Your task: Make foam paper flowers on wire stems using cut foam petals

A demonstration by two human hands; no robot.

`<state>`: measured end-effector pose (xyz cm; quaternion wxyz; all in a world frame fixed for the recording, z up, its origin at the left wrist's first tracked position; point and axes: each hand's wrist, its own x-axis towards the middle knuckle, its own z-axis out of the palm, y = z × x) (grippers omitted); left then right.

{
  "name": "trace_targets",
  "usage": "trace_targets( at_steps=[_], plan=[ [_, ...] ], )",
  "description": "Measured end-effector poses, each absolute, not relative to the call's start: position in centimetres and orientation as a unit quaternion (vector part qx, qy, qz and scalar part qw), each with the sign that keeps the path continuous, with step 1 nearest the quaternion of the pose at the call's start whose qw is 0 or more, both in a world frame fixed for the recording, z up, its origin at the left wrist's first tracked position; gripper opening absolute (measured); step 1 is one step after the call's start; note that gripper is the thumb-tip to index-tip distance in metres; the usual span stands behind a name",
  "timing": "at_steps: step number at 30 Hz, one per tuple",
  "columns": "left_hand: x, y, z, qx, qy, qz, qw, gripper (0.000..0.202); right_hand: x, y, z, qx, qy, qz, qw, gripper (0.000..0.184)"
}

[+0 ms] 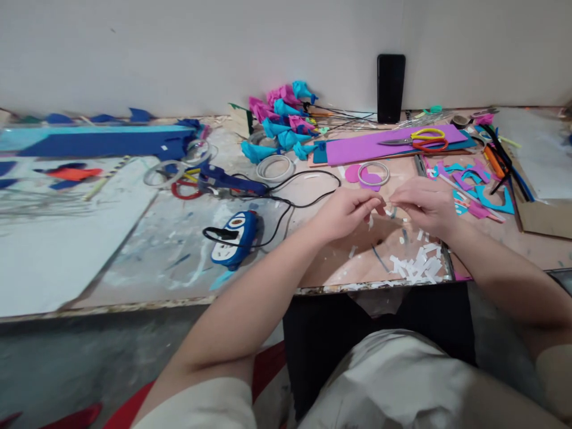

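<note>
My left hand (346, 211) and my right hand (424, 205) meet fingertip to fingertip above the low worktable (179, 250). Both are pinched closed on something small between them that I cannot make out. Just beyond the fingers lie a roll of tape (373, 173) and pink foam circles (353, 173). White paper scraps (417, 265) are scattered under my right wrist near the table's front edge.
A blue glue gun (235, 238) with a black cord lies left of my hands. Scissors (417, 139) rest on a purple foam sheet (379, 146). Pink and blue paper flowers (283, 122), a black phone (391, 87) against the wall, foam offcuts (478, 190) at right, white board (58, 238) at left.
</note>
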<state>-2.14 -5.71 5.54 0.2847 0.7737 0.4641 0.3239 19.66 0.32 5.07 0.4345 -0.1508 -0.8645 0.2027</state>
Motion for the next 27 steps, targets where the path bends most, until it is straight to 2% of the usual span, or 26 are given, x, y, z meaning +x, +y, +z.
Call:
trace_targets(
  at_steps=[3, 9, 13, 16, 19, 27],
  plan=[
    [-2.5, -5.4, 5.8, 0.729, 0.437, 0.354, 0.39, 0.027, 19.6, 0.3, 4.9, -0.134, -0.873, 0.195, 0.427, 0.012],
    [-3.1, -5.2, 5.7, 0.722, 0.468, 0.33, 0.39, 0.029, 19.8, 0.3, 5.6, -0.152, -0.855, 0.201, 0.453, 0.014],
    [-3.0, -5.1, 5.8, 0.706, 0.428, 0.275, 0.492, 0.03, 20.1, 0.6, 5.9, -0.14, -0.865, 0.213, 0.432, 0.015],
    [-2.7, -4.9, 5.8, 0.68, 0.407, 0.291, 0.535, 0.027, 20.2, 0.6, 5.9, -0.138, -0.867, 0.207, 0.431, 0.014],
    [-2.5, -4.9, 5.7, 0.67, 0.41, 0.311, 0.535, 0.026, 20.2, 0.6, 5.8, -0.134, -0.87, 0.199, 0.43, 0.012],
    [-2.6, -6.0, 6.8, 0.654, 0.492, 0.375, 0.435, 0.023, 20.0, 0.6, 5.8, -0.155, -0.855, 0.22, 0.443, 0.012]
  ],
)
